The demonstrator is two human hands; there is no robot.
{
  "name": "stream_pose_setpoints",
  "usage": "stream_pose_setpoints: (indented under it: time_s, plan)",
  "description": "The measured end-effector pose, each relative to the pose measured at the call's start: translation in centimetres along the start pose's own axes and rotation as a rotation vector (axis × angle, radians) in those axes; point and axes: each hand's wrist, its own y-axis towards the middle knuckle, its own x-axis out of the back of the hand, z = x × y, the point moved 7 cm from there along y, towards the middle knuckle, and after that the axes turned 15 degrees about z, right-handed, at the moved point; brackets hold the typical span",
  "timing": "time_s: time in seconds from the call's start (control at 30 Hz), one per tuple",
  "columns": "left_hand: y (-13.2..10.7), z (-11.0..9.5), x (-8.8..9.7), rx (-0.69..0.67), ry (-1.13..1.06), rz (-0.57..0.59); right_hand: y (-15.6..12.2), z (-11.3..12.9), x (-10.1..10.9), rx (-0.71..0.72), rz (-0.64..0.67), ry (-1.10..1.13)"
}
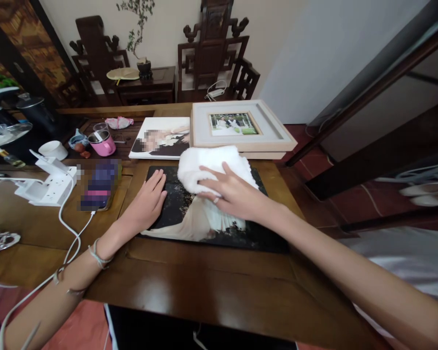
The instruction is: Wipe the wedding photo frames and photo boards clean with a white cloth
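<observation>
A dark photo panel [175, 228] lies flat on the wooden table, printed with a pale flowing dress. My left hand [151, 199] rests on its left edge with the fingers stretched out, holding nothing. Over the panel's upper middle, my right hand [229, 192] grips a folded white towel [215, 163], its fingers bent over the cloth and a ring on one of them. The towel and hand hide part of the picture beneath.
Behind the panel lie a white-edged photo print [162, 138] and a light wooden picture frame [273, 133]. Leftward are a phone [101, 187] on a cable, a white power strip [53, 187] and a pink mug [102, 142]. A wooden chair [215, 53] stands beyond the table [190, 282].
</observation>
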Motion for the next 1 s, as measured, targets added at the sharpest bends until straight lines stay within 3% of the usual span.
stream_pose_setpoints:
  time_s: [0.1, 0.17, 0.4, 0.53, 0.63, 0.8, 0.9, 1.0]
  plan:
    - [0.1, 0.1, -0.1, 0.002, 0.014, 0.001, 0.8, -1.0, 0.1, -0.077, -0.027, 0.015]
    - [0.1, 0.2, -0.2, 0.005, 0.022, 0.0, 0.4, -0.1, -0.2, -0.101, -0.033, 0.014]
    - [0.0, 0.1, -0.1, 0.018, 0.017, 0.02, -4.8, 8.6, -2.0, 0.034, 0.029, 0.124]
    - [0.0, -0.2, 0.0, 0.016, 0.015, 0.016, -6.5, 11.0, -2.2, 0.083, 0.084, 0.198]
    - [0.0, -0.1, -0.1, 0.029, 0.027, 0.028, -5.6, 9.3, -1.7, 0.068, 0.109, 0.21]
    - [0.1, 0.0, -0.2, 0.01, 0.037, 0.005, -1.6, 3.6, -0.4, 0.043, 0.073, 0.151]
    - [0.0, 0.0, -0.2, -0.001, 0.031, -0.007, 0.9, 0.5, 0.1, -0.065, 0.028, 0.137]
    - [0.0, 0.0, -0.2, 0.002, 0.024, -0.01, 2.2, -0.3, 0.3, -0.124, 0.01, 0.082]
